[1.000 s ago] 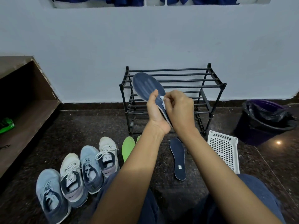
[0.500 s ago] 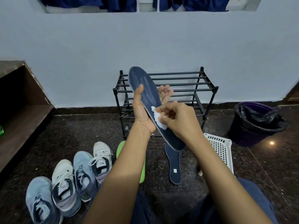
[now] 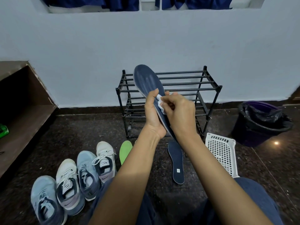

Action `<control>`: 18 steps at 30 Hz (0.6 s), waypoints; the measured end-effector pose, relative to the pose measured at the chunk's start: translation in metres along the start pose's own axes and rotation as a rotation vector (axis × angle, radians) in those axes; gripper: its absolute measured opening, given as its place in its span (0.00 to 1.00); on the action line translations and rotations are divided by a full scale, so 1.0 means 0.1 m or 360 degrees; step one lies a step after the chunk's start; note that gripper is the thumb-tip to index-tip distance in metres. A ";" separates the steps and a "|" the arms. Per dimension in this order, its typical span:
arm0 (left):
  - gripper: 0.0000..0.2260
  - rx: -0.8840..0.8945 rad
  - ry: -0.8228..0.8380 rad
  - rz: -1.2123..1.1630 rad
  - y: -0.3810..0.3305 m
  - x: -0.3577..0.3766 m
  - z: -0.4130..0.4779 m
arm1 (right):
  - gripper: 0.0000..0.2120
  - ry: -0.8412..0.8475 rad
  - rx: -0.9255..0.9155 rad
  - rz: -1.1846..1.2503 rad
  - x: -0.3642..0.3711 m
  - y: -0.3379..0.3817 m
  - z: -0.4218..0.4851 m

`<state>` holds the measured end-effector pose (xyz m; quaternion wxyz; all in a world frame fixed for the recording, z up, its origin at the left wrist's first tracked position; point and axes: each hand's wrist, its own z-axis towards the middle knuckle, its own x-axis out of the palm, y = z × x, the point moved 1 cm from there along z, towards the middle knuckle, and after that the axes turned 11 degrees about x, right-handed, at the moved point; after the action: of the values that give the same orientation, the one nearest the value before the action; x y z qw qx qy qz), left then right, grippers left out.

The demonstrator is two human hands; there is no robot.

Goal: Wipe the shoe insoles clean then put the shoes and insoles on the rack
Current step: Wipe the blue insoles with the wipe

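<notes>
My left hand [image 3: 153, 114] grips a dark blue insole [image 3: 148, 81] from behind, holding it upright and tilted in front of the black shoe rack [image 3: 209, 88]. My right hand [image 3: 180, 112] pinches a small white wipe [image 3: 159, 103] and presses it against the insole's middle. A second dark blue insole [image 3: 177, 163] lies flat on the floor below my hands. A green insole [image 3: 125, 151] lies beside it, partly hidden by my left forearm. Several sneakers, light blue [image 3: 43, 202] and white [image 3: 68, 184], stand in a row at lower left.
A white perforated basket [image 3: 222, 151] lies on the dark floor to the right, beside a black-lined bin [image 3: 259, 124]. A brown wooden shelf [image 3: 24, 120] runs along the left. The rack stands against a pale wall. My knees fill the bottom of the view.
My right hand slid the wipe down the insole half a second ago and has now come back up toward its middle. My left hand keeps its grip on the insole.
</notes>
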<state>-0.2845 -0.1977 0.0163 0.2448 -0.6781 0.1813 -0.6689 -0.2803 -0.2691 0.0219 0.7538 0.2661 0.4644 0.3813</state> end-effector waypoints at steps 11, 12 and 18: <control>0.24 0.0047 -0.0033 -0.0107 -0.02 -0.10 0.09 | 0.04 0.0190 -0.0126 -0.0332 -0.07 0.01 -0.13; 0.24 0.0083 -0.0032 -0.0126 -0.04 -0.11 0.11 | 0.04 0.0179 -0.0149 -0.0357 -0.07 0.01 -0.16; 0.21 0.0002 -0.0031 -0.0081 0.01 -0.08 0.10 | 0.04 -0.0127 -0.0183 -0.0665 -0.05 -0.08 -0.16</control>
<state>-0.2747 -0.1927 0.0091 0.2298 -0.6888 0.1612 -0.6684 -0.2932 -0.2767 0.0114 0.8481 0.1357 0.4567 0.2318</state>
